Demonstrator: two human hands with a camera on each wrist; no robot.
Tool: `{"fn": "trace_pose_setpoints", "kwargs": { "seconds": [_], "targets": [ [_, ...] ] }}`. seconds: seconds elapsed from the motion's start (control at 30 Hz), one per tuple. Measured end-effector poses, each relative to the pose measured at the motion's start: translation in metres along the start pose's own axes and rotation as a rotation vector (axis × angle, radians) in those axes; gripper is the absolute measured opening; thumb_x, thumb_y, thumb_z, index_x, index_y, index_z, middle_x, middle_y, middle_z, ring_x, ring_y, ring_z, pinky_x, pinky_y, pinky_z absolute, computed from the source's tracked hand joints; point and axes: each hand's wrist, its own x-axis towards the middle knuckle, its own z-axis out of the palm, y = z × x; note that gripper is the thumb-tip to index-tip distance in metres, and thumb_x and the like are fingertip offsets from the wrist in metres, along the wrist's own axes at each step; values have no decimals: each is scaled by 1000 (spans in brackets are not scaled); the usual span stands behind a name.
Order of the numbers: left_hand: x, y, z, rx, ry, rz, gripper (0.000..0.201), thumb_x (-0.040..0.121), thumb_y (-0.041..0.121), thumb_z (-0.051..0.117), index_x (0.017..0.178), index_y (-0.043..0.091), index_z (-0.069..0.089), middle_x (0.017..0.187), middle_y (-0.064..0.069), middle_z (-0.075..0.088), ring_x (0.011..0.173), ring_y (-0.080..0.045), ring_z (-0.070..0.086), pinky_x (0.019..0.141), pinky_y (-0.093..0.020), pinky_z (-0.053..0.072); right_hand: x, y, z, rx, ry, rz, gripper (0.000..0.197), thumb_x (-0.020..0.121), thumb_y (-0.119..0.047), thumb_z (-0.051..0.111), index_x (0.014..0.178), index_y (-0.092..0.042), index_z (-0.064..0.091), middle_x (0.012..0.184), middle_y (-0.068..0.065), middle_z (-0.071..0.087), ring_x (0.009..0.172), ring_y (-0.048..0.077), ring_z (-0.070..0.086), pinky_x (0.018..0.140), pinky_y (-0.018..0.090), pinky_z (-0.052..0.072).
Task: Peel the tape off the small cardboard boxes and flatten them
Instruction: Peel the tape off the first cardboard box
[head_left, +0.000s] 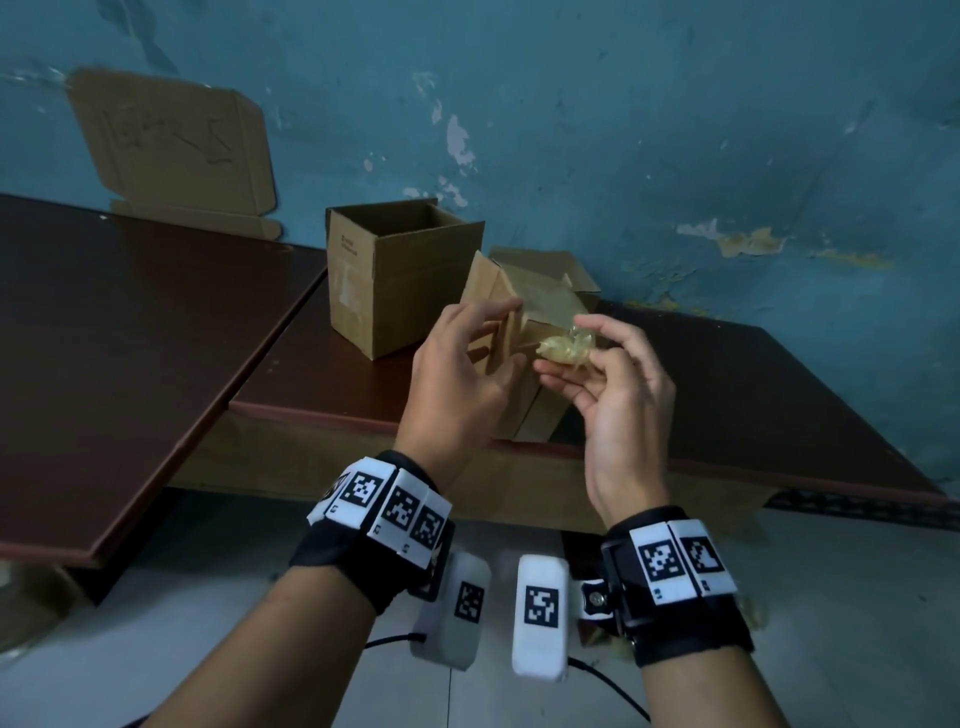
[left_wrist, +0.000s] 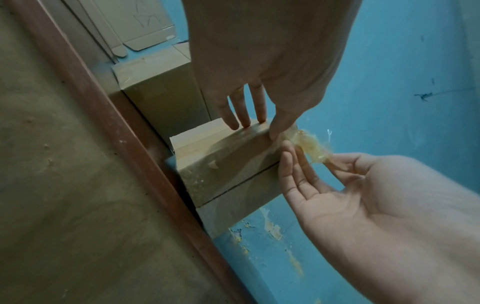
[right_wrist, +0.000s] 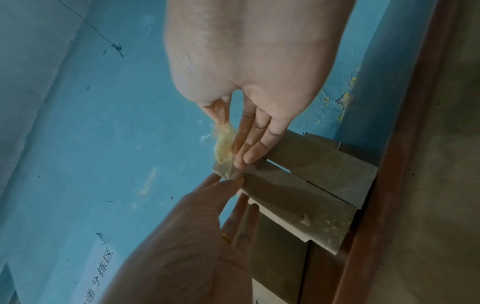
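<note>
A small cardboard box (head_left: 540, 291) stands tilted at the front edge of the dark brown table (head_left: 737, 374). My left hand (head_left: 506, 338) grips its near flap, fingers over the top and thumb below. In the left wrist view the fingertips (left_wrist: 246, 122) rest on the box (left_wrist: 228, 164). My right hand (head_left: 571, 358) pinches a crumpled yellowish wad of tape (head_left: 563, 349) just right of the box. In the right wrist view the tape (right_wrist: 223, 144) still runs down to the box corner (right_wrist: 227, 171), beside my left hand (right_wrist: 231, 181).
A second small box (head_left: 395, 270) stands open-topped on the table just left of and behind the held one. A flattened carton (head_left: 171, 145) leans against the peeling blue wall (head_left: 675, 130). Another brown tabletop (head_left: 130, 322) adjoins on the left.
</note>
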Motion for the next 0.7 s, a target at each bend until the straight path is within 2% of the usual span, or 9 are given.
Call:
{"fn": "trace_pose_setpoints", "kwargs": {
  "seconds": [0.07,0.13,0.27,0.33,0.4,0.47,0.53,0.63,0.7],
  "targets": [
    [0,2,-1,28,22,33,48,93,10,81,136,25,69,129,9,65,125,-4,64,108,-37,56,1,-1,1,-6,26,3,31,108,-6,43,114,-7,73,106,21,78,90,38,78,80,42,62],
    [-1,4,-1,43,41,69,43,93,11,82,133,22,72,124,9,67,119,-4,67,104,-35,59,1,-2,2,-12,47,11,24,109,-16,50,111,-7,72,107,20,77,92,37,77,80,41,61],
    [-4,8,1,75,57,163,37,93,12,82,130,17,75,118,8,70,109,-6,69,97,-31,60,-3,2,0,-288,85,-109,24,94,-37,76,110,-20,68,111,5,70,101,22,70,85,38,59],
    [-5,8,2,86,56,188,36,94,11,79,129,17,76,117,9,70,107,-5,69,94,-28,60,-5,5,-1,-447,74,-185,33,88,-37,84,111,-24,63,119,-1,57,104,13,63,85,27,56],
    [-6,8,3,96,63,200,34,96,12,78,129,17,76,115,9,71,105,-7,69,92,-30,60,-6,6,-2,-539,73,-279,42,83,-26,88,113,-22,59,124,-2,47,110,12,58,87,20,53],
    [-7,7,3,137,75,204,30,99,17,76,128,21,77,116,11,73,111,-8,66,94,-35,58,-5,9,-2,-640,96,-375,44,80,-15,88,112,-18,58,125,-1,47,116,16,52,93,20,49],
    [-6,8,1,147,41,151,28,103,19,70,128,29,78,123,18,69,128,-6,58,104,-35,55,-3,10,-4,-702,133,-411,43,79,-11,86,109,-19,56,118,-6,52,115,16,50,93,18,45],
    [-7,10,0,131,-108,49,49,105,2,59,137,37,72,150,14,55,149,6,34,119,-36,47,-2,9,-7,-707,178,-419,42,82,-15,86,107,-21,52,112,-3,56,106,17,57,88,29,52],
    [-9,14,1,110,-183,31,61,103,-6,53,144,37,66,152,21,46,152,9,21,125,-39,41,-2,9,-6,-675,212,-422,39,85,-18,85,105,-18,52,110,1,58,97,14,60,80,25,53]
  ]
}}
